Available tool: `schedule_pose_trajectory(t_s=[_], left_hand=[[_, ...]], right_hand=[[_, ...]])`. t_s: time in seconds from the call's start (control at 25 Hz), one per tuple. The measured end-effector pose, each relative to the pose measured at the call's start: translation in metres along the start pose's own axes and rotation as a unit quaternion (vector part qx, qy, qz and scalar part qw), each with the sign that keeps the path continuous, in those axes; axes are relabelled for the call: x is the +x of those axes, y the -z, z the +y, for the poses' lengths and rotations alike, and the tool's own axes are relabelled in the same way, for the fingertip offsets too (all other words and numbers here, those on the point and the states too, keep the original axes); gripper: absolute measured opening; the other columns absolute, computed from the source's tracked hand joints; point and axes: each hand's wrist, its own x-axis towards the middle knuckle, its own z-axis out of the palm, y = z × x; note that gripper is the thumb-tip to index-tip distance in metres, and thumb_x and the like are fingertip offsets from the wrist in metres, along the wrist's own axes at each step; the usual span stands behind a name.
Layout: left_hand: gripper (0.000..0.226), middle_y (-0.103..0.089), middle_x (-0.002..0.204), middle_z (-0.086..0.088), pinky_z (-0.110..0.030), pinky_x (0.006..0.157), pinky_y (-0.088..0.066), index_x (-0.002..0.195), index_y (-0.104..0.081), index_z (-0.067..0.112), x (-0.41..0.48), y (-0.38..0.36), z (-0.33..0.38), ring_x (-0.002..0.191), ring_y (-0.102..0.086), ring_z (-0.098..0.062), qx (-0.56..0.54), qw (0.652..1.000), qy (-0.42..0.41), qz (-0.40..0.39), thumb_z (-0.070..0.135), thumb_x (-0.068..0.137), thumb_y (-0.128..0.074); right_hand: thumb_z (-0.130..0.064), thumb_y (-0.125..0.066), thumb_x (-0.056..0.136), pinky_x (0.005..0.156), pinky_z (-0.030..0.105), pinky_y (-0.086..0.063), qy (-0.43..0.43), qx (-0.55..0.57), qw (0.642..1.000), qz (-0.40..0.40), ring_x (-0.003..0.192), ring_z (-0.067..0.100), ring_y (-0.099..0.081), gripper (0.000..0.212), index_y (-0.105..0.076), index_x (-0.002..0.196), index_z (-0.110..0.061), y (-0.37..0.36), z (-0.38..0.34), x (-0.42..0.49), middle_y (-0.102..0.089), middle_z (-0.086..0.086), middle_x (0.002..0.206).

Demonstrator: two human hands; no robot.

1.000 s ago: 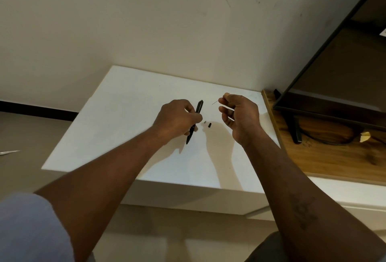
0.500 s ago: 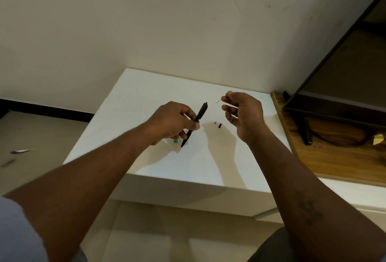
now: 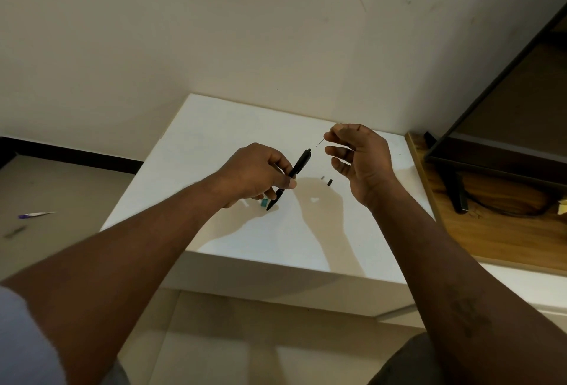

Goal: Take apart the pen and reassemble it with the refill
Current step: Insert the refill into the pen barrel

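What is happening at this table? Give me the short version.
A person is working on a pen over a white table. The left hand grips the black pen barrel, held at a slant. The right hand pinches a thin refill near the barrel's upper end, not yet inserted. Two small loose parts lie on the table between the hands, and a small teal piece lies below the left hand.

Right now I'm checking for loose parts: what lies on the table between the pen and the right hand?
In the head view, two small bits, one pale and one black, lie on the white table between the pen and right hand.
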Motion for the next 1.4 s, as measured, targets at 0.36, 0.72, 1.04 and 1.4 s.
schedule_pose_trajectory(t_s=[0.36, 0.72, 1.04, 1.4], left_hand=[[0.014, -0.076, 0.07, 0.012, -0.017, 0.045, -0.047, 0.085, -0.079, 0.028, 0.0018, -0.0029, -0.0003, 0.055, -0.071, -0.005, 0.002, 1.0, -0.011, -0.005, 0.026, 0.078, -0.091], [0.014, -0.077, 0.072, 0.012, -0.018, 0.046, -0.046, 0.084, -0.079, 0.029, 0.0032, -0.0025, -0.002, 0.055, -0.07, -0.004, 0.009, 1.0, -0.013, 0.0, 0.028, 0.078, -0.091], [0.015, -0.077, 0.072, 0.012, -0.016, 0.044, -0.044, 0.084, -0.079, 0.029, 0.0045, -0.0036, -0.0022, 0.054, -0.07, -0.004, 0.012, 1.0, -0.014, 0.002, 0.028, 0.077, -0.091], [0.014, -0.078, 0.072, 0.01, -0.011, 0.04, -0.042, 0.086, -0.08, 0.027, 0.0051, -0.0044, -0.0036, 0.051, -0.068, -0.004, 0.005, 1.0, -0.02, 0.003, 0.027, 0.078, -0.091]], right_hand=[[-0.028, -0.072, 0.094, 0.069, 0.027, -0.055, -0.016, -0.013, 1.0, -0.003, 0.074, 0.01, -0.074, 0.009, -0.075, 0.099, -0.02, 0.0014, 0.0057, 0.0017, -0.083, -0.001, 0.099], [-0.028, -0.072, 0.093, 0.068, 0.026, -0.055, -0.012, -0.014, 1.0, -0.002, 0.075, 0.01, -0.074, 0.012, -0.075, 0.1, -0.019, 0.0014, 0.0052, 0.0019, -0.083, -0.001, 0.099], [-0.026, -0.072, 0.095, 0.071, 0.029, -0.054, -0.009, -0.032, 0.999, -0.002, 0.073, 0.01, -0.073, 0.01, -0.075, 0.1, -0.018, -0.0006, 0.0062, 0.001, -0.082, -0.001, 0.097], [-0.025, -0.071, 0.094, 0.062, 0.021, -0.052, 0.119, -0.148, 0.982, 0.014, 0.074, 0.009, -0.072, 0.009, -0.072, 0.091, -0.017, -0.0066, 0.0049, -0.0055, -0.081, -0.002, 0.092]])
